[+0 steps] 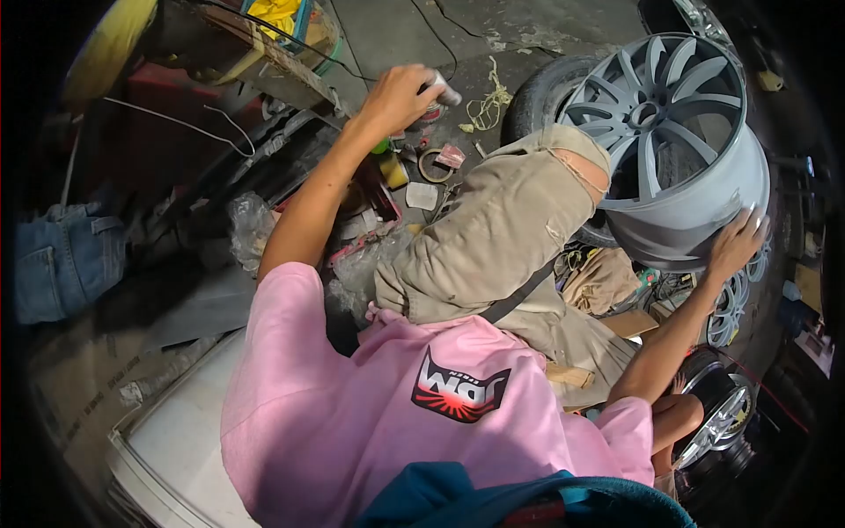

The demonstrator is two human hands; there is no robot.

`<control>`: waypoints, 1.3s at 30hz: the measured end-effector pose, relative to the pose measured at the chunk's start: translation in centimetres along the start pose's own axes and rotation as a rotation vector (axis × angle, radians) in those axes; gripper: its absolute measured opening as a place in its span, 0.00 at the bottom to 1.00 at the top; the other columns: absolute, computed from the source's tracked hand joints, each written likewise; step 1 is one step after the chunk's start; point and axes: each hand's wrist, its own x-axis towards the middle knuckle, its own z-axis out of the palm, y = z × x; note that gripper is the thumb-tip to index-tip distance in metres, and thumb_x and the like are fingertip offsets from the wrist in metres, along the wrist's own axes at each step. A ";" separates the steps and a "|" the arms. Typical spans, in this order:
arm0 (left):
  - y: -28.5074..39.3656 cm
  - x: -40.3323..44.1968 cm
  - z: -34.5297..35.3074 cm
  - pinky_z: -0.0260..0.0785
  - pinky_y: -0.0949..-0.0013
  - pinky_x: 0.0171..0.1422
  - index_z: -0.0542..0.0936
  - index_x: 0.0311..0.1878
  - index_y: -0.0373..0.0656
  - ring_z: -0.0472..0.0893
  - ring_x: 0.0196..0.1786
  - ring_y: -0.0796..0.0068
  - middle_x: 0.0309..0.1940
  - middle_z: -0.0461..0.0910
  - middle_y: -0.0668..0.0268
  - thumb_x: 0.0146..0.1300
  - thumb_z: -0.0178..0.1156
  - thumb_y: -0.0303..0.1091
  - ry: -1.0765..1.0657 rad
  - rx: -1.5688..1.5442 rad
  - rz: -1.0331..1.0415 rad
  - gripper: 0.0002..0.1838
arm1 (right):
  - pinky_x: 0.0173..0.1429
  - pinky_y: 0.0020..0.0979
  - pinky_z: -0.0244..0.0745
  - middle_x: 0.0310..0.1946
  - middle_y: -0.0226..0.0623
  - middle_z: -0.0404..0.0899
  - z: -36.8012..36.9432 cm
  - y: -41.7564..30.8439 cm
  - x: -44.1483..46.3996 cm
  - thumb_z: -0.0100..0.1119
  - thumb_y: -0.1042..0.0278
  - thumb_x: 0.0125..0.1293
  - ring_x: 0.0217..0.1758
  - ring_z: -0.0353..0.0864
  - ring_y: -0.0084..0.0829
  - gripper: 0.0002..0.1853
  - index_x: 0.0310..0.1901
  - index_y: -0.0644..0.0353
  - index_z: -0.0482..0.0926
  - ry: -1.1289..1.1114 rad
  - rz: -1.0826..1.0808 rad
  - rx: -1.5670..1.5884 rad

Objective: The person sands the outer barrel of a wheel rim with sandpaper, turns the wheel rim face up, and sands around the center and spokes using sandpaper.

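My left hand (400, 97) reaches out at the top middle, its fingers closed around a small greyish-white thing (444, 90) whose kind I cannot make out. Just below that hand a small can with a red label (431, 112) partly shows. At the right, my right hand (738, 243) lies with fingers stretched against the outer barrel of a grey multi-spoke car wheel rim (682, 224). The wheel rim is tilted, its spoked face turned up, beside my knee. Under and behind it is a black tire (539, 99).
A roll of tape (434, 165), a pinkish block (451, 157) and plastic bags (253, 224) clutter the floor at left. Coiled hose (729, 308) and another wheel (723, 418) lie at right. Near the latter shows another person's bare limb (676, 422). Yellow string (491, 104) lies ahead.
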 end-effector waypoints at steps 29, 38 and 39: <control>-8.5 -19.2 26.8 0.77 0.50 0.60 0.89 0.49 0.35 0.88 0.56 0.47 0.48 0.88 0.46 0.68 0.68 0.51 -0.973 0.366 -0.592 0.24 | 0.45 0.54 0.77 0.31 0.62 0.83 -11.4 -18.1 -20.2 0.65 0.59 0.73 0.36 0.83 0.64 0.19 0.33 0.71 0.86 -0.702 0.761 0.767; -2.3 -7.0 12.0 0.79 0.48 0.54 0.88 0.49 0.35 0.90 0.51 0.46 0.44 0.88 0.43 0.73 0.65 0.43 -0.395 0.144 -0.290 0.17 | 0.47 0.37 0.80 0.40 0.45 0.84 -16.6 -20.5 -11.0 0.70 0.65 0.71 0.40 0.85 0.40 0.14 0.48 0.69 0.87 -0.356 0.825 1.102; 0.4 -3.9 8.7 0.79 0.48 0.53 0.88 0.49 0.35 0.90 0.50 0.45 0.43 0.88 0.42 0.74 0.64 0.42 -0.323 0.075 -0.221 0.17 | 0.50 0.34 0.80 0.43 0.42 0.85 -17.4 -21.2 -8.7 0.71 0.66 0.71 0.41 0.86 0.35 0.15 0.53 0.68 0.86 -0.276 0.839 1.236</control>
